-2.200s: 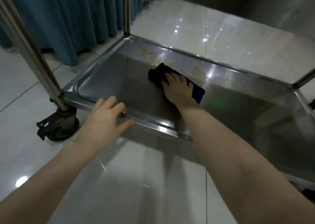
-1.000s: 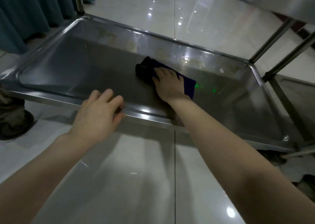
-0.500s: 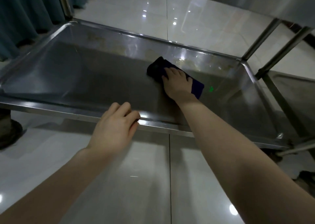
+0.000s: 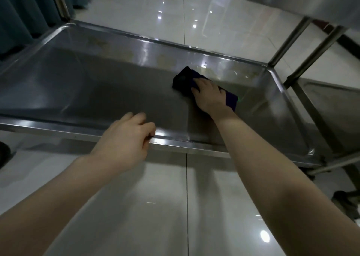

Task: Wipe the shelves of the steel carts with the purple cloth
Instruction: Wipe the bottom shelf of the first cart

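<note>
Pressing the purple cloth (image 4: 184,80) down on the steel shelf (image 4: 93,92) with the right hand (image 4: 210,98), fingers laid nearly flat across it (cloth bunched dark beyond the fingertips, a strip showing past the wrist). Toward the shelf's far right corner, just short of its back wall. Gripping the shelf's near rim with the left hand (image 4: 126,136), fingers curled over the edge. Just right of the shelf, a second cart (image 4: 335,107).

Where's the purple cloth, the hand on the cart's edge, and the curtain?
purple cloth (image 4: 184,81): head view, on its dark bunched end.
left hand (image 4: 126,136): head view, on the back of the hand, which grips the shelf rim (image 4: 194,146).
curtain (image 4: 19,12): head view, on a fold at top left.
</note>
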### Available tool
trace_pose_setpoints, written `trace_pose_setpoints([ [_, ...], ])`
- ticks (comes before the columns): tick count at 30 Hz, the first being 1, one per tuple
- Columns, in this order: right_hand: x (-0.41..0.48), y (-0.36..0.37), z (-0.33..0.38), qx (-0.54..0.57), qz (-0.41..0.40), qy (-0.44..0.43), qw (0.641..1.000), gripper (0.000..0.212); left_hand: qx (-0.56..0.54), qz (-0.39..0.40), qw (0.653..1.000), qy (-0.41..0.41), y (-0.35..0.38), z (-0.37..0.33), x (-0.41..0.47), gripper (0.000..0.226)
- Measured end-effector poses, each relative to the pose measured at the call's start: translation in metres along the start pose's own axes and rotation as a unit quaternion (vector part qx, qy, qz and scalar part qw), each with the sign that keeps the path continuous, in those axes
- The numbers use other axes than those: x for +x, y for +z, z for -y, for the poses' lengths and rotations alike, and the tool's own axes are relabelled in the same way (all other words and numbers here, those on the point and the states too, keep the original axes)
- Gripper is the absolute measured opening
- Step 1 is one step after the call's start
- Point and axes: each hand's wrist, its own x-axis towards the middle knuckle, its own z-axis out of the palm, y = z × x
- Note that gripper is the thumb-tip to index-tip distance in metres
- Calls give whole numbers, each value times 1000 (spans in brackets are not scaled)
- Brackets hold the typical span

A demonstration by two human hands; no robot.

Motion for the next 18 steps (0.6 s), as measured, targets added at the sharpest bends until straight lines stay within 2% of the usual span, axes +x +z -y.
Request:
trace_pose_setpoints([
  [3,-3,-1,1,-8,14,-15,1000,45,-14,6,1000,15,5,-12,5,13],
  [6,-69,-1,-9,-14,15,-81,997,44,-21,11,999,40,12,-24,10,17],
  [8,-128,1,-21,-20,-17,-127,992,44,-16,15,998,53,15,-29,14,17],
  [11,-165,-1,-27,7,-5,-150,989,44,12,19,998,61,14,-37,16,14],
  [14,-115,-11,-34,-33,15,-83,996,45,86,63,993,52,9,-49,19,17],
  [17,-51,-28,-40,34,61,74,995,47,142,105,984,16,3,-58,26,18],
  [18,-44,-28,-37,30,72,90,993,48,154,109,982,10,2,-60,27,18],
])
